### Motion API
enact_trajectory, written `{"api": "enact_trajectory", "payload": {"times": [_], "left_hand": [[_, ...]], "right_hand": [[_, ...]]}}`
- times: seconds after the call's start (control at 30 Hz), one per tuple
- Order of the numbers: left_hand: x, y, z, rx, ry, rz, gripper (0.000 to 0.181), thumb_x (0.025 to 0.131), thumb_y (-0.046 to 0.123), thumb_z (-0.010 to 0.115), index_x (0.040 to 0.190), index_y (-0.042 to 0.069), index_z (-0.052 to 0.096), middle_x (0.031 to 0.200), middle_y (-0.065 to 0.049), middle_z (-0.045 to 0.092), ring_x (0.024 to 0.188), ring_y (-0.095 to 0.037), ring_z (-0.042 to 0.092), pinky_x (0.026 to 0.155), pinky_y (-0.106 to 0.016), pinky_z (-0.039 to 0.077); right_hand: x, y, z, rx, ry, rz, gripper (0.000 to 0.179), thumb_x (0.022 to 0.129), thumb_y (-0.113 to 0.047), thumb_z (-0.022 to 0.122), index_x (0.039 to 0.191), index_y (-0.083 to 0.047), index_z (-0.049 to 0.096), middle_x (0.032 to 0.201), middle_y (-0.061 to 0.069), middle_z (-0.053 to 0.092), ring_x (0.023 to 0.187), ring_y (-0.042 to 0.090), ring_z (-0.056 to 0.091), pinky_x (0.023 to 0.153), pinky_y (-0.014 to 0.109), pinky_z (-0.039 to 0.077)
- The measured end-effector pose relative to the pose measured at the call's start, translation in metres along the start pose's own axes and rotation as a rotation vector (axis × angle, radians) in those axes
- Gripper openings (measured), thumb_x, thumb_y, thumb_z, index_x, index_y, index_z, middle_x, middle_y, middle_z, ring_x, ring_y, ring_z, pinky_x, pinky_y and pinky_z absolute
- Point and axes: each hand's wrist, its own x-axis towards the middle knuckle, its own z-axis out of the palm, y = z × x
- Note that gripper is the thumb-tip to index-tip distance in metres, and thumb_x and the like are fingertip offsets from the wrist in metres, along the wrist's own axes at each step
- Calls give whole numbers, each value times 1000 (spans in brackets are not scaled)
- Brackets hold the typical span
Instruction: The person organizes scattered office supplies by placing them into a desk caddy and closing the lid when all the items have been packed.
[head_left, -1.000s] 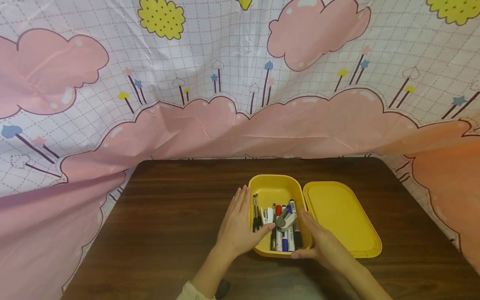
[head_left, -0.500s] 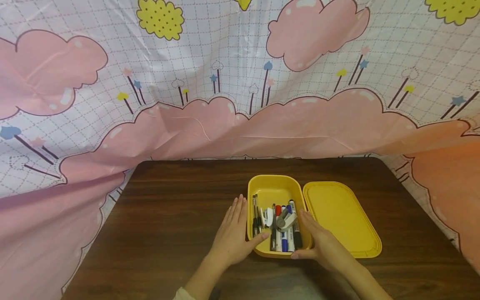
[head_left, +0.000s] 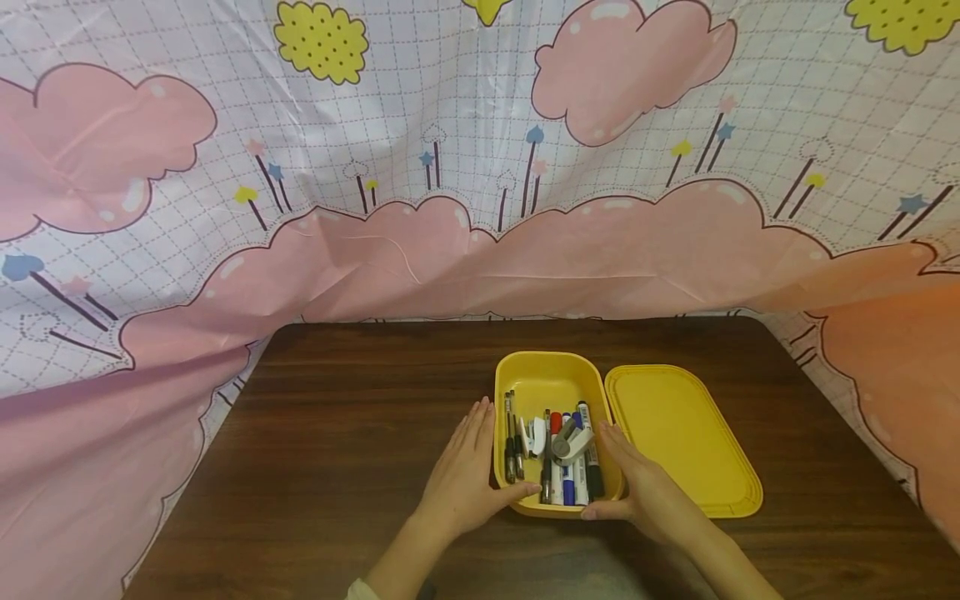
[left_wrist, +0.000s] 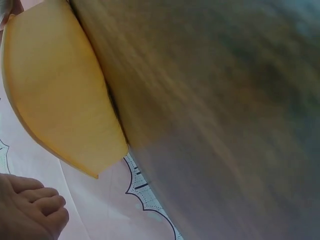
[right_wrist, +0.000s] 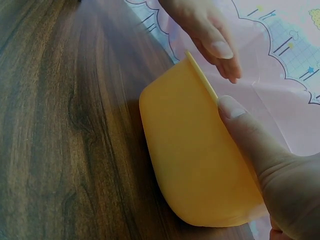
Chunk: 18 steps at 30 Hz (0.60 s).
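Note:
A yellow plastic box [head_left: 551, 390] stands uncovered on the table. Inside lie black pens [head_left: 511, 450], a small white item [head_left: 537, 436], several markers [head_left: 568, 487] and a grey-and-white gadget [head_left: 573, 442]. My left hand [head_left: 465, 493] is along the box's left side, fingers straight, thumb stretched over the front-left corner; the left wrist view has those fingers [left_wrist: 42, 205] a little away from the box wall [left_wrist: 60, 90]. My right hand [head_left: 651, 493] grips the front-right corner, fingers on the right side, thumb [right_wrist: 250, 132] at the front rim in the right wrist view.
The flat yellow lid [head_left: 682, 442] lies right of the box, close to its wall. A dark wood-grain table [head_left: 360, 417] bears both. Behind and around it hangs a pink-and-white printed curtain [head_left: 480, 258].
My left hand has drawn back toward me along the box's left side, its thumb moving from over the pens to the front-left corner. The right hand and lid have stayed put.

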Motion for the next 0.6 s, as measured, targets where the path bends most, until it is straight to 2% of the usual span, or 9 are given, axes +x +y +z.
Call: {"api": "enact_trajectory", "payload": {"times": [0.17, 0.4, 0.6], "left_hand": [[-1, 0, -1, -14, -38, 9, 120, 71, 77, 62, 155, 7, 13, 164, -8, 11, 151, -25, 14, 121, -44, 22], [-3, -4, 0, 19, -64, 28, 125, 66, 82, 61, 155, 6, 16, 163, -10, 15, 151, -24, 17, 120, -42, 24], [-5, -6, -1, 20, -66, 57, 122, 68, 78, 65, 153, 4, 20, 161, -13, 20, 149, -27, 22, 120, -42, 26]], "right_hand": [[0, 1, 0, -3, -3, 4, 110, 65, -58, 78, 145, 4, 37, 153, 25, 33, 139, 43, 35, 107, 52, 35], [1, 0, 0, -3, -19, 29, 111, 65, -59, 78, 146, 3, 35, 154, 24, 31, 140, 43, 33, 108, 52, 34], [1, -1, 0, -3, -16, 24, 111, 64, -57, 79, 146, 3, 36, 154, 25, 31, 140, 43, 34, 107, 52, 35]]}}
